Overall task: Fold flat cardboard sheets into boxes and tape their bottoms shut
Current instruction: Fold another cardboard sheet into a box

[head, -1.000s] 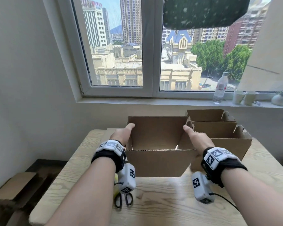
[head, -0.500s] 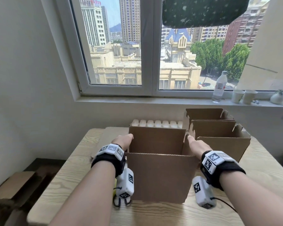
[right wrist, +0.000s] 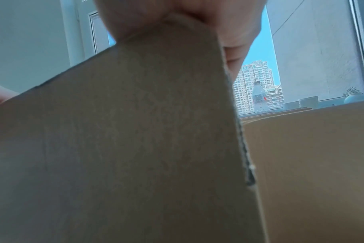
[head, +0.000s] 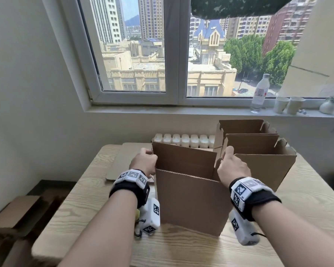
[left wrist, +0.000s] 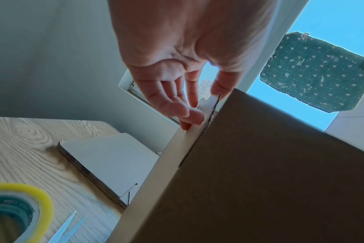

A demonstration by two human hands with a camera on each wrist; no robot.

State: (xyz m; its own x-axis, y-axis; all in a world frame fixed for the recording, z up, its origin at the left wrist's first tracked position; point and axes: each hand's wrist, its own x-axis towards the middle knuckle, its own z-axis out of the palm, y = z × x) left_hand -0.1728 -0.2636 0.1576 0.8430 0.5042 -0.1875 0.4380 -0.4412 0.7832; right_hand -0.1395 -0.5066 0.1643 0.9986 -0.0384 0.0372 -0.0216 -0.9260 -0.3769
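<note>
A brown cardboard box (head: 191, 201) stands upright on the wooden table (head: 181, 247), opened into a tube with its top flaps raised. My left hand (head: 145, 162) is at the box's upper left edge. In the left wrist view, the left hand (left wrist: 206, 105) pinches the side flap, fingers (left wrist: 187, 113) outside and thumb at the top edge. My right hand (head: 231, 166) grips the upper right flap with the thumb pointing up. The right wrist view shows mostly the box (right wrist: 125, 131), with the right hand (right wrist: 233, 46) behind its flap.
Two open folded boxes (head: 258, 151) stand directly to the right. A stack of flat cardboard sheets (left wrist: 114, 164) lies left of the box, with a yellow tape roll (left wrist: 21, 205) and scissors (left wrist: 66, 230) nearer me. A water bottle (head: 259, 93) and cups stand on the windowsill.
The box has turned from a low, wide-open pose to standing tall on the table. Both hands have come nearer and lower along its upper side edges.
</note>
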